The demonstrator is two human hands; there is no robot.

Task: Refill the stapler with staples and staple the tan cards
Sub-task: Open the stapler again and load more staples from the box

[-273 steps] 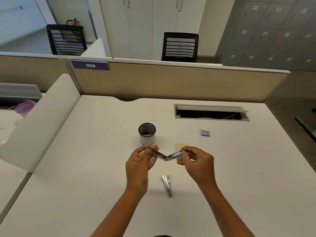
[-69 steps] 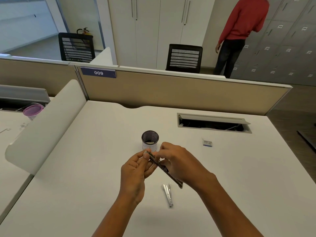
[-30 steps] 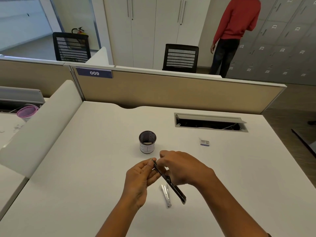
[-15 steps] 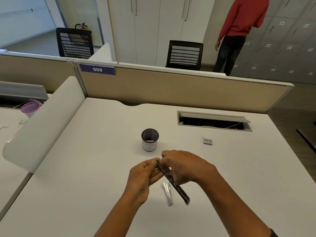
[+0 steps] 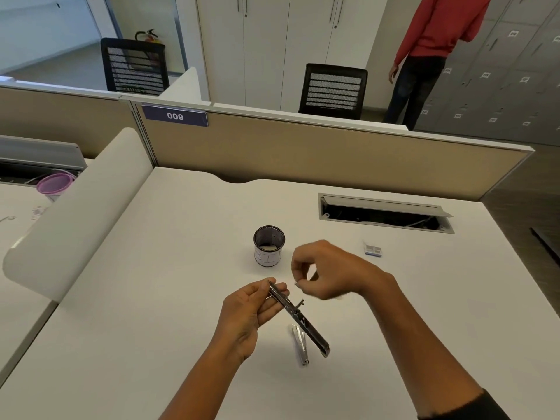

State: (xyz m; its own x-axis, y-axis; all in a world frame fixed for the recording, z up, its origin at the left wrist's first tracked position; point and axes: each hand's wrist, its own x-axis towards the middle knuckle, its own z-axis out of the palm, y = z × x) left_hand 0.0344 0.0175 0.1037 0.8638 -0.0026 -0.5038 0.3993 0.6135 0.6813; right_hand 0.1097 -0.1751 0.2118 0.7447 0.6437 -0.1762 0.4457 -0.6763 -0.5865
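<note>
Head view shows a white desk (image 5: 181, 298). Above it the left hand (image 5: 250, 310) pinches the far end of the stapler (image 5: 298, 318), a thin dark metal bar. Its long axis runs from the fingers down to the right, and the free end points toward the person, tilted low. The right hand (image 5: 330, 269) is apart from it, fingers curled; it seems to pinch something tiny, but I cannot tell. A silver piece (image 5: 300, 345) lies just under the stapler. A mesh cup (image 5: 269, 246) and a small staple box (image 5: 372, 250) stand farther back.

We sit in an office: a numbered partition (image 5: 303, 150) along the desk's (image 5: 151, 268) far edge, mesh chairs (image 5: 333, 90), grey lockers (image 5: 500, 71).
</note>
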